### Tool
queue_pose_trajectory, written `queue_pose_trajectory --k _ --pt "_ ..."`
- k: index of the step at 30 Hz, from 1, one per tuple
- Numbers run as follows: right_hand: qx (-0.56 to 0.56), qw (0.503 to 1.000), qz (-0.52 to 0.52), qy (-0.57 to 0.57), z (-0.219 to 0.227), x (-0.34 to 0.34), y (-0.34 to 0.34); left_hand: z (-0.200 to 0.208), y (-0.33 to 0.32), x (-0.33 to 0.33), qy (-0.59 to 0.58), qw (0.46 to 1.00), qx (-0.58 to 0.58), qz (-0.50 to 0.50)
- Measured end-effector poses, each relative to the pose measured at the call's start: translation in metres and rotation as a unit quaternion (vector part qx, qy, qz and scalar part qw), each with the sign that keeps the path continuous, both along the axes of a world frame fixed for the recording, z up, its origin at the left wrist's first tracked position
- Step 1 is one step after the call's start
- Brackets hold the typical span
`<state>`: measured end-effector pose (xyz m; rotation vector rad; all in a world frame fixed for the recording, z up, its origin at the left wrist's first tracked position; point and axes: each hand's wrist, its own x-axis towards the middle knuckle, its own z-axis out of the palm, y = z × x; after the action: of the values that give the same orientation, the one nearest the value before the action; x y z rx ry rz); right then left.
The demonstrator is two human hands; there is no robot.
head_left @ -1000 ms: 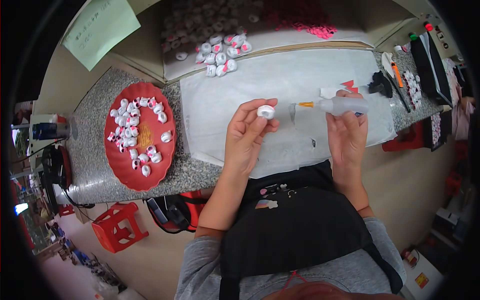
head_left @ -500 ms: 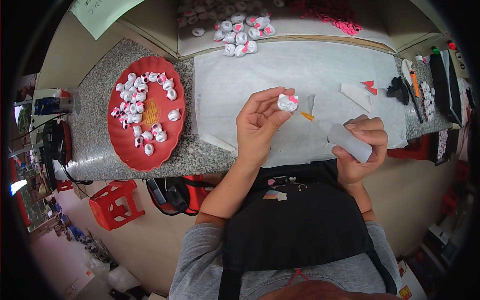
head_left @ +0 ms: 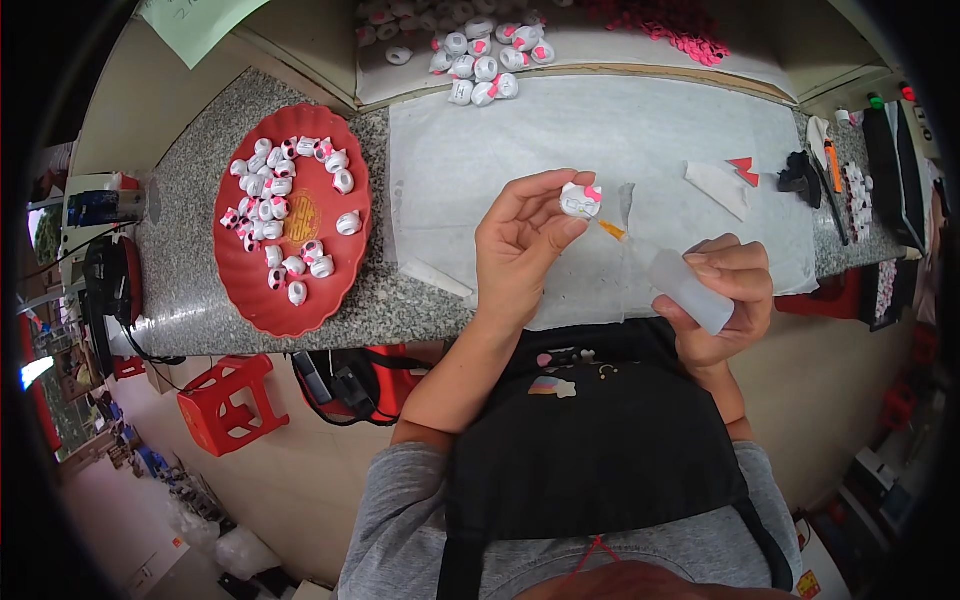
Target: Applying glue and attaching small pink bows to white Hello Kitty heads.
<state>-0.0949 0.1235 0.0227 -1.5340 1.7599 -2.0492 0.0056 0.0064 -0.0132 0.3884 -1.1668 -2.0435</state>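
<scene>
Between the thumb and fingers of my left hand (head_left: 518, 245) is a small white cat-head bead (head_left: 580, 201) with a pink bow, its face side turned up. My right hand (head_left: 738, 295) is closed round a translucent squeeze bottle (head_left: 690, 292). The bottle tilts toward the bead and ends in a thin orange nozzle tip (head_left: 612, 231). That tip is close below the bead's lower right edge; whether it touches I cannot tell. Both hands are above a white paper sheet (head_left: 450, 150) on the speckled counter.
On the left, a red scalloped plate (head_left: 325, 215) carries several cat-head beads (head_left: 273, 208). More beads (head_left: 485, 68) lie in a pile at the back, beside many pink pieces (head_left: 690, 40). Paper scraps (head_left: 717, 188), a black cloth (head_left: 798, 175) and an orange-handled tool (head_left: 832, 165) are on the right.
The bead has risen slightly and tilted in my left fingers. The squeeze bottle stands a little steeper, its base swung left. Both hands keep their grip.
</scene>
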Motion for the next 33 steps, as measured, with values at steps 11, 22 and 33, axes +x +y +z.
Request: queue_pose_trajectory --k 11,22,33 --pt "-0.02 0.999 -0.006 0.027 -0.0005 -0.0035 -0.0002 -0.0003 0.0008 0.0003 0.003 1.0 0.005 0.003" --pt "-0.016 1.0 -0.002 0.017 -0.0008 -0.0008 -0.0007 0.0019 0.0014 0.0003 -0.005 1.0 -0.001 -0.012" --pt "-0.037 0.999 0.026 0.028 -0.001 -0.0068 -0.0003 0.0013 0.0009 0.0005 -0.005 1.0 0.004 -0.012"
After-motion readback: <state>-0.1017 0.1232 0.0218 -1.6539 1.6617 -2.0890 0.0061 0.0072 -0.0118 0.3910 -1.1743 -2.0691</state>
